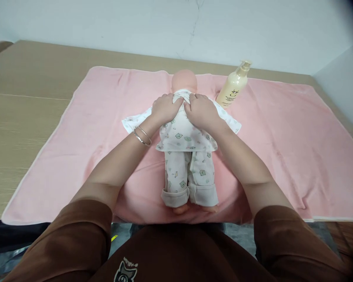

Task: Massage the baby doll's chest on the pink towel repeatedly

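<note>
A baby doll (184,80) lies on a pink blanket (82,145), its smooth head away from me and no face showing. It wears a white printed top (188,139) with the sleeves spread out sideways, and matching trousers (176,174) with turned-up cuffs. My left hand (166,109) lies on the left side of the doll's upper body, just below the neck. On the right side, my right hand (202,111) rests in the same way. Both thumbs point inward and nearly meet at the middle. The fingers lie over the shoulders, their tips partly hidden.
A cream pump bottle (232,87) stands on the blanket, right of the doll's head. Under the blanket is a wooden table (26,125), with a pale wall (129,27) along its far edge. The blanket reaches the table's near edge.
</note>
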`<state>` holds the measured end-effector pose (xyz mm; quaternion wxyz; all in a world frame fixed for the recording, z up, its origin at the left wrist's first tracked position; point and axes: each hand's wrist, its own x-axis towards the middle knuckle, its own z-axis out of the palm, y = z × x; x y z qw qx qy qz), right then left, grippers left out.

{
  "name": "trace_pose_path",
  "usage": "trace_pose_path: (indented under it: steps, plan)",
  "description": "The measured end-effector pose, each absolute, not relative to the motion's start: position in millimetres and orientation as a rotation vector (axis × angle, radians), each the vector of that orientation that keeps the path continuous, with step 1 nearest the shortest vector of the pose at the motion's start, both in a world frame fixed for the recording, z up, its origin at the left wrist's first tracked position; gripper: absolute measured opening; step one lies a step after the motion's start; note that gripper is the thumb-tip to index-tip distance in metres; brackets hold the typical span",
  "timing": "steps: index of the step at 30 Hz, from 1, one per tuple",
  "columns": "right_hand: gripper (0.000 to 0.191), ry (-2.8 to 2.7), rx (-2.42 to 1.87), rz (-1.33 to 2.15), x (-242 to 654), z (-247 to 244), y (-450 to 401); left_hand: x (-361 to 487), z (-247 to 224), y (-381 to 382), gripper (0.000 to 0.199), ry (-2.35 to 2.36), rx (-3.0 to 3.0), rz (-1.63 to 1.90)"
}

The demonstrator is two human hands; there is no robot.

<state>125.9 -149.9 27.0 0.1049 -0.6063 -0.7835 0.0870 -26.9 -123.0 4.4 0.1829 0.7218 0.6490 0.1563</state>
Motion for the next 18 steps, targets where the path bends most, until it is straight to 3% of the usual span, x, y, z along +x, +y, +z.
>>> trace_pose_path:
  steps: [7,13,18]
  plan:
    - [0.067,-2.159,-1.843,0.489,150.1,15.8,-124.0,-9.2,13.8,-145.3,0.046,1.806,2.218,0.467]
    - [0.057,-2.263,-1.82,0.266,128.6,21.7,-144.0,-24.6,0.4,-120.1,0.05,1.783,2.069,0.464]
    - [0.059,-2.246,-1.788,0.419,138.6,19.9,-135.1,-19.8,4.7,-128.0,0.051,1.838,2.082,0.458]
